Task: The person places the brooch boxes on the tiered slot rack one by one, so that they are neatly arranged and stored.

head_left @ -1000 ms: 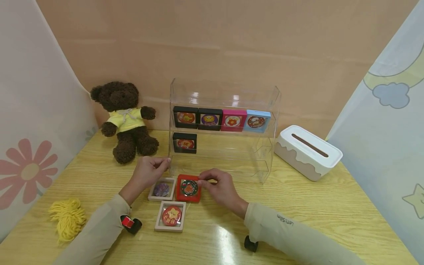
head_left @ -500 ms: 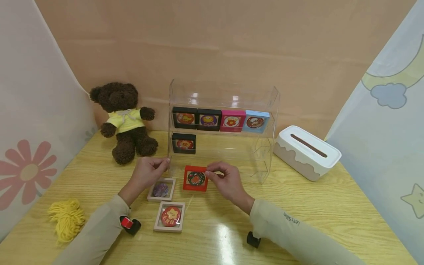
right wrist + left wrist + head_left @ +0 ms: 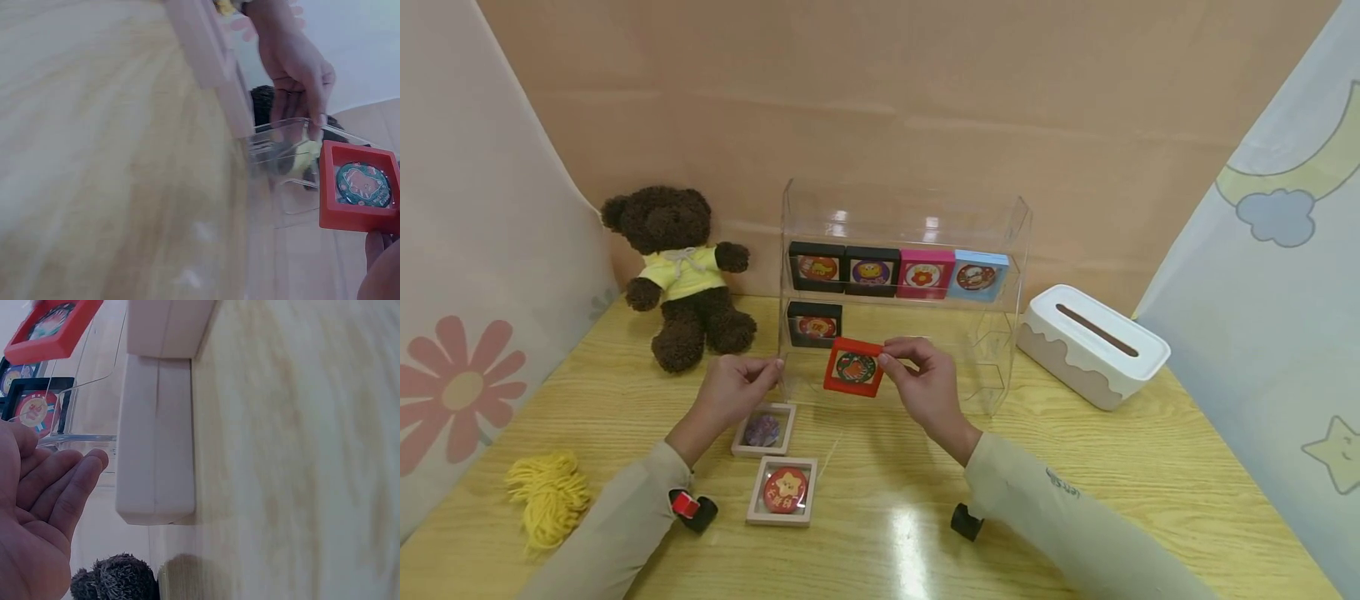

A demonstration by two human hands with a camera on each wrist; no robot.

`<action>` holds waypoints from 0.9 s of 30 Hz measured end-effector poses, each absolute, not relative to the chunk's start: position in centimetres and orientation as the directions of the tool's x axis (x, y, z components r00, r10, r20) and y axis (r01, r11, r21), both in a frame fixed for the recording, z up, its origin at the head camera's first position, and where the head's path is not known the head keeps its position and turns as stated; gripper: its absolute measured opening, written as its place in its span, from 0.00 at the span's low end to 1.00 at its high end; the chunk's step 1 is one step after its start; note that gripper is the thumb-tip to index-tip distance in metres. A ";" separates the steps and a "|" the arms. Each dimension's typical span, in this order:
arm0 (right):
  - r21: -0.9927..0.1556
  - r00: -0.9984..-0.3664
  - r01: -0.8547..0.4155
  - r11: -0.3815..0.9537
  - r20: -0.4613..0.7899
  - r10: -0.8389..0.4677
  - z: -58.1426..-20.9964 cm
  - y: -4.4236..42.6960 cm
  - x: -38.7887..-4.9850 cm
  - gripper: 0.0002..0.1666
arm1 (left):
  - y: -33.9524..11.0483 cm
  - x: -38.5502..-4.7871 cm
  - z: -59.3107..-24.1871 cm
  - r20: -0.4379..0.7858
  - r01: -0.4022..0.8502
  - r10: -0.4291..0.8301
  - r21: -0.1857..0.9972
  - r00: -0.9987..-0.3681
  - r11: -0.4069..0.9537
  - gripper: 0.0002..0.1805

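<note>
My right hand [image 3: 928, 387] pinches the right edge of a red square display frame [image 3: 854, 367] with a round dark-green badge inside. The frame is raised off the table, tilted, in front of the lower tiers of a clear acrylic rack [image 3: 1013, 308]. The right wrist view shows the same red frame [image 3: 359, 218] up close. My left hand [image 3: 733, 392] pinches the rack's front left edge between thumb and index finger. Below it lie two pale pink frames on the table, one with a purple badge [image 3: 763, 430], one with a red star badge [image 3: 786, 490].
Black, pink and light-blue frames fill the rack's upper row; one black frame [image 3: 815, 324] stands at the left of the row below. A brown teddy bear [image 3: 681, 275] sits left of the rack, a tissue box [image 3: 1093, 342] right. Yellow yarn [image 3: 550, 498] lies at the front left.
My right hand has lifted the red frame off the table and carried it up and slightly right, in front of the rack. The left hand has stayed at the rack's edge.
</note>
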State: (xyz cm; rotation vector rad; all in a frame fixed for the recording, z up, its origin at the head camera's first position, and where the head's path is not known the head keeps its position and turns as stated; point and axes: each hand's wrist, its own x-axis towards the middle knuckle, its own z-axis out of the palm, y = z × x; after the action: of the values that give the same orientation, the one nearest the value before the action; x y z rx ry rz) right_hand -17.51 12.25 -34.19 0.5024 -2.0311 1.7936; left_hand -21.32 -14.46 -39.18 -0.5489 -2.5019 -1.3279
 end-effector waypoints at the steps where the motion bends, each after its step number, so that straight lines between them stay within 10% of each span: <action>1: -0.851 -0.857 -0.512 0.120 0.515 -0.003 -34.1 12.2 -17.7 0.03 | -14.5 -21.3 -39.2 0.392 0.443 0.210 0.737 -0.896 0.511 0.15; 27: -0.833 -0.812 -0.549 0.072 0.551 0.192 -30.9 12.1 -20.1 0.05 | -14.6 -21.3 -39.3 0.362 0.415 0.205 0.747 -0.909 0.519 0.17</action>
State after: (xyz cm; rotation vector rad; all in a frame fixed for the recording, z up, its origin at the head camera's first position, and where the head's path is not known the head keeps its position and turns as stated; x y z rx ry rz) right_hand -20.06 12.06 -30.86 0.3528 -1.8195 1.7945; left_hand -21.32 -14.57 -39.26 -0.5260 -2.5322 -1.3372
